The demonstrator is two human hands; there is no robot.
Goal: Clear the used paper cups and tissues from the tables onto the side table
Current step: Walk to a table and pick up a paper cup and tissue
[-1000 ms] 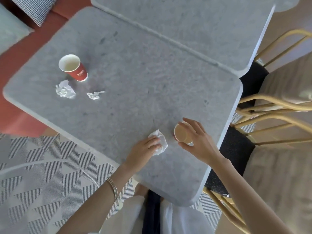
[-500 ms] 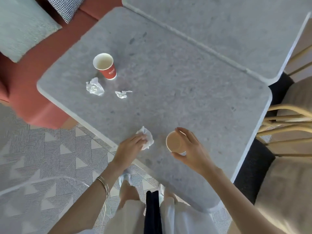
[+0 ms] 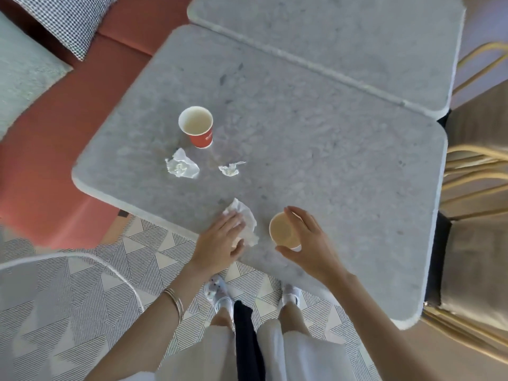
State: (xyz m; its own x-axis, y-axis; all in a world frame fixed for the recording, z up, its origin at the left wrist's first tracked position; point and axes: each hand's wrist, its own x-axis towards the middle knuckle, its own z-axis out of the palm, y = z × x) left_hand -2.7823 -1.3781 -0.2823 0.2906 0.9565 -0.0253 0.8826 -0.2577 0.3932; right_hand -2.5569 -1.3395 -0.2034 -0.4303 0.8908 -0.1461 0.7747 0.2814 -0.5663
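On the grey stone table [image 3: 316, 149] near its front edge, my right hand [image 3: 310, 243] curls its fingers and thumb round a paper cup [image 3: 283, 229] seen from above. Just left of it, my left hand [image 3: 220, 243] rests on a crumpled white tissue [image 3: 244, 218], fingers over it and thumb beside it. Farther back stands a red paper cup [image 3: 196, 126], upright with a white inside. Two more crumpled tissues lie in front of it, a larger one [image 3: 182, 166] and a small one [image 3: 231, 169].
A second grey table [image 3: 343, 37] butts against the far side. A red bench [image 3: 44, 149] with cushions [image 3: 19, 78] runs along the left. Wooden chairs [image 3: 478, 174] stand close on the right. A thin white chair frame [image 3: 68, 259] and patterned rug are at lower left.
The view has shifted, so the table sits further right and lower in frame. Both hands stay on the same tissue and cup near the front edge.
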